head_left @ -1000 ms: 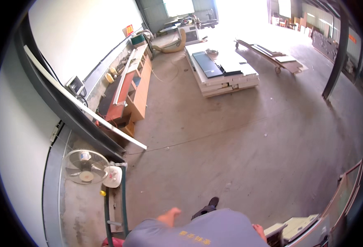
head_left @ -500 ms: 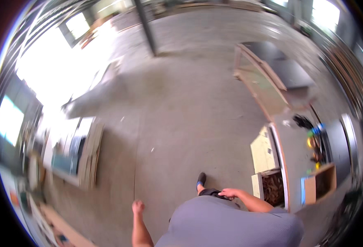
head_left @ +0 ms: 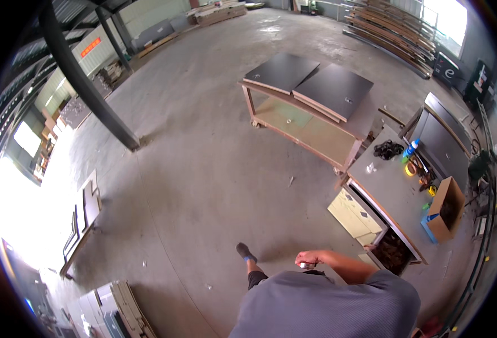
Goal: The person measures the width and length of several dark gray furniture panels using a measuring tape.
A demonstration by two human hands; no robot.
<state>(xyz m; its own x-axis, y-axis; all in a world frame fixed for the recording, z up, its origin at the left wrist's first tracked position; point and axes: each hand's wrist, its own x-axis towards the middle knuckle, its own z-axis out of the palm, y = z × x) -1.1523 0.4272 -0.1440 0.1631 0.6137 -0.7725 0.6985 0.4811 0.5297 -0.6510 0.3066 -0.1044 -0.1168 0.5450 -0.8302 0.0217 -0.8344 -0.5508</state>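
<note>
My right hand [head_left: 309, 257] is held in front of my waist, its fingers curled round a small rounded object [head_left: 308, 265] with a silvery side. Its kind does not show clearly, because the fingers cover most of it. To the right of that hand is a grey workbench [head_left: 386, 174] with cream drawer fronts [head_left: 354, 217] below its top. A compartment under the bench edge holds a heap of brown pieces [head_left: 391, 254]. My left hand is out of the picture. One of my feet, in a dark shoe [head_left: 243, 250], is stepping forward on the concrete floor.
A wheeled wooden cart [head_left: 310, 132] bearing dark panels [head_left: 334, 90] stands ahead. On the bench lie black cables [head_left: 388, 149], a blue bottle [head_left: 410, 147] and a cardboard box [head_left: 446, 208]. A steel column [head_left: 90, 84] rises ahead left; stacked boards [head_left: 125, 310] are at lower left.
My view has swung right, and the cart now appears nearer the middle. My left hand has left the picture. The right hand has risen from beside the shorts, now with the silvery object showing.
</note>
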